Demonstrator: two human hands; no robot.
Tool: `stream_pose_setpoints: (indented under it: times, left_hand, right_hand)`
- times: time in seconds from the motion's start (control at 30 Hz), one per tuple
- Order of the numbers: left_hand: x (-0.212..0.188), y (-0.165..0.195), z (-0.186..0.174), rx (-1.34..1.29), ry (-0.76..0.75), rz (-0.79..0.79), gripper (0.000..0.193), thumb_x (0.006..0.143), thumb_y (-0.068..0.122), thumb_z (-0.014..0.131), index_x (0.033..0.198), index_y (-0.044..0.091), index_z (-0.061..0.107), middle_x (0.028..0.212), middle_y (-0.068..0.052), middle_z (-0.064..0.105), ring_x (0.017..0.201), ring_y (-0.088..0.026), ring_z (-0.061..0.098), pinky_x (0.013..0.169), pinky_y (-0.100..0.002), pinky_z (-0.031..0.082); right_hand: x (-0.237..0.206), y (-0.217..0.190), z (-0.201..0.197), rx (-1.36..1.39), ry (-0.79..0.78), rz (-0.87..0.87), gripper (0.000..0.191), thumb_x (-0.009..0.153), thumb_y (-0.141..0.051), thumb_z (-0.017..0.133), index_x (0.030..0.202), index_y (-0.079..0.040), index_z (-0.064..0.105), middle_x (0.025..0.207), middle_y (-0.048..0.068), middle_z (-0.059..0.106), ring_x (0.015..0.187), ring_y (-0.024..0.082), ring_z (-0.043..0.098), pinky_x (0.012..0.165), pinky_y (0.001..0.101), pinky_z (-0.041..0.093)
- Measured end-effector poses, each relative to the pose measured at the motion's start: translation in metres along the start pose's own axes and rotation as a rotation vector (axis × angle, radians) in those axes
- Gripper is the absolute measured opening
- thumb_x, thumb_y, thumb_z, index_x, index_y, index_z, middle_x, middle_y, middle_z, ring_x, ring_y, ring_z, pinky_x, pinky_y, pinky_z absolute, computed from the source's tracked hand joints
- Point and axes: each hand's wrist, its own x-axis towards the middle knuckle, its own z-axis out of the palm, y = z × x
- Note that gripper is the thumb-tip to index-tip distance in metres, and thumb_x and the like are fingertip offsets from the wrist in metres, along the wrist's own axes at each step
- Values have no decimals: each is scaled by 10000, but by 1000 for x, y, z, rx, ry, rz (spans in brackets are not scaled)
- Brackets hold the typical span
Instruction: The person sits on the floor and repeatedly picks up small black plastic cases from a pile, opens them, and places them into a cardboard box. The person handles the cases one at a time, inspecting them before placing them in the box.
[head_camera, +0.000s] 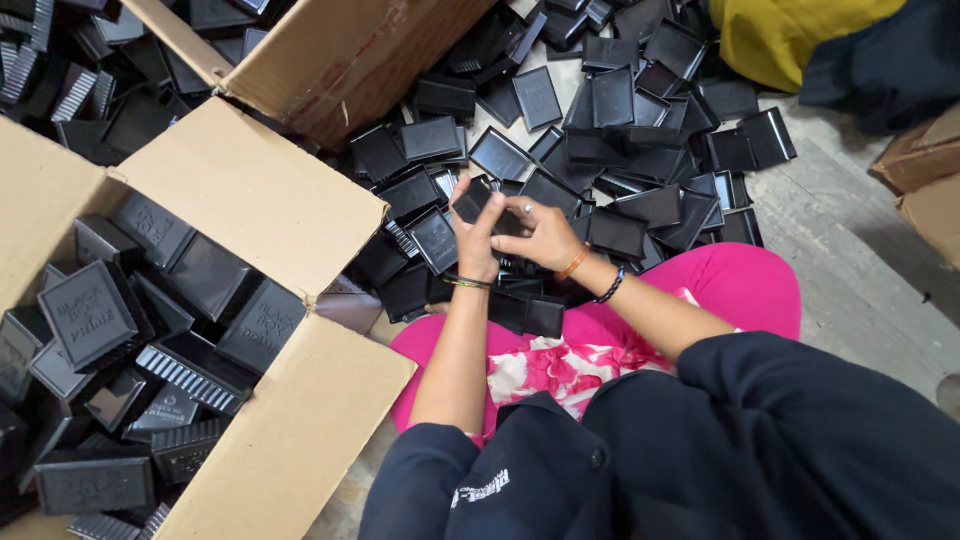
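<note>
Where the head view looks down over the lap, 2 bare hands meet above a heap of black plastic pieces. Left hand (477, 235): fingers curled upward, clasping a small black plastic box (478, 200) from its left side; thin bracelet at the wrist. Right hand (545, 235): fingers closed over the same box from the right, ring on 1 finger, orange and dark bands at the wrist. Box position: held between both hands, just above the pile of black trays and lids (620, 130) spread across the floor (850, 240). Left of the hands: open cardboard carton (250, 190), filled with assembled black boxes (90, 315). Behind it: a 2nd cardboard carton (340, 50), tipped on its side. Beneath the forearms: pink trousers (745, 285) and dark sleeves (800, 420). Top right corner: yellow cloth (780, 35).
</note>
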Motion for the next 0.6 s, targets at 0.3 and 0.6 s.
stream_pose_setpoints:
  times: [0.3, 0.6]
  left_hand:
    - [3, 1, -1, -224, -98, -27, 632, 925, 68, 718, 1488, 46, 432, 1270, -139, 603, 1143, -207, 614, 999, -334, 518]
    - [34, -9, -37, 322, 80, 130, 205, 1020, 151, 754, 1084, -34, 692, 977, -67, 717, 863, -103, 631, 814, -245, 522]
  right_hand:
    - [3, 34, -7, 384, 29, 324, 442, 959, -137, 668, 1369, -97, 505, 1193, 60, 674, 1030, 108, 669, 900, 317, 583]
    - [7, 27, -24, 72, 36, 228, 450, 842, -68, 829, 1219, 42, 608, 1121, 106, 717, 1005, 155, 698, 871, 323, 589]
